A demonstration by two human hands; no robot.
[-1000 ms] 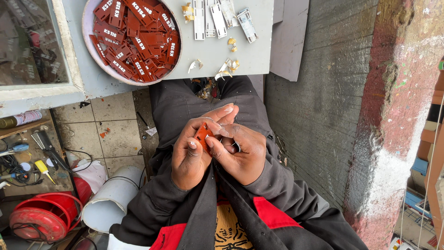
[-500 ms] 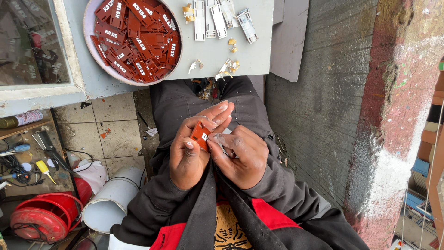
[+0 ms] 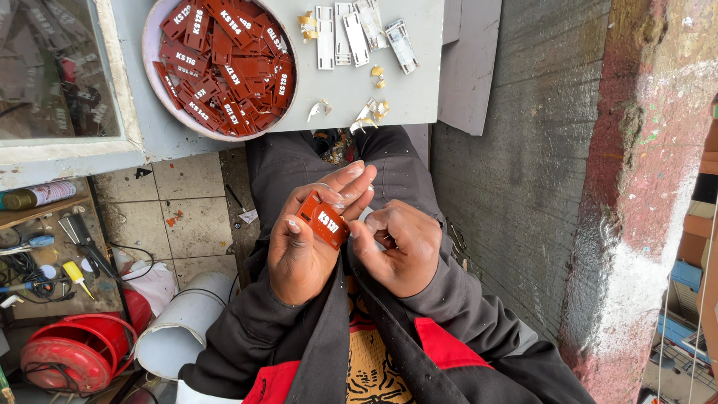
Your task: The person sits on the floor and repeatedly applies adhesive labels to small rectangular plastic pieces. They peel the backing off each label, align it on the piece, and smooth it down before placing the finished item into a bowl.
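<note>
My left hand holds a small red rectangular tag with white markings, pinched between thumb and fingers above my lap. My right hand is curled beside it, its thumb and forefinger touching the tag's right end; a thin metal ring or wire seems to be there, too small to tell. A round white bowl full of several more red tags rests on the grey table in front of me.
Several white plastic strips and small brass bits lie on the grey table. A concrete wall rises on the right. On the left: a white pipe, a red hose reel, tools on a shelf.
The red tag has been turned in my left hand, so its flat printed face now shows. My right hand has shifted slightly to its right end.
</note>
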